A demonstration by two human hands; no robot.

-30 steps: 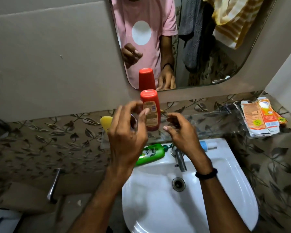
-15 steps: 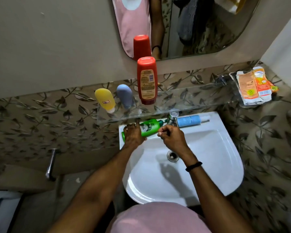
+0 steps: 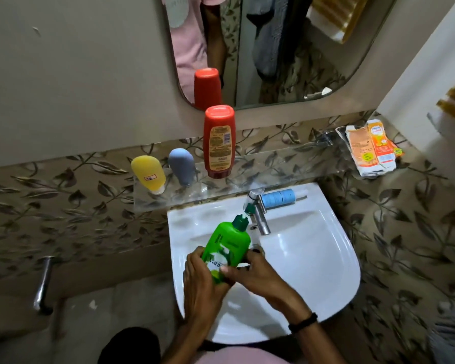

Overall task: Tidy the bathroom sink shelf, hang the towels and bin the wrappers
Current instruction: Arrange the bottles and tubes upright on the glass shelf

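Observation:
A green bottle (image 3: 229, 240) with a dark green cap is held over the white sink (image 3: 313, 258), its cap pointing at the tap. My left hand (image 3: 200, 282) grips its lower end from the left and my right hand (image 3: 258, 274) grips it from the right. On the glass shelf (image 3: 273, 166) stand a red bottle (image 3: 219, 141), a grey tube (image 3: 181, 166) and a yellow tube (image 3: 148, 173). Crumpled orange and white wrappers (image 3: 371, 151) lie at the shelf's right end. A blue tube (image 3: 277, 198) lies on the sink's back rim.
A chrome tap (image 3: 259, 214) rises at the sink's back, close to the bottle's cap. The mirror (image 3: 273, 48) above reflects grey and yellow striped towels. A metal pipe (image 3: 42, 285) sticks out at the lower left. A grey cloth (image 3: 449, 337) shows at the bottom right corner.
Both hands dropped from the shelf to the sink's back rim, took hold of the lying green bottle, and lifted it toward me over the basin.

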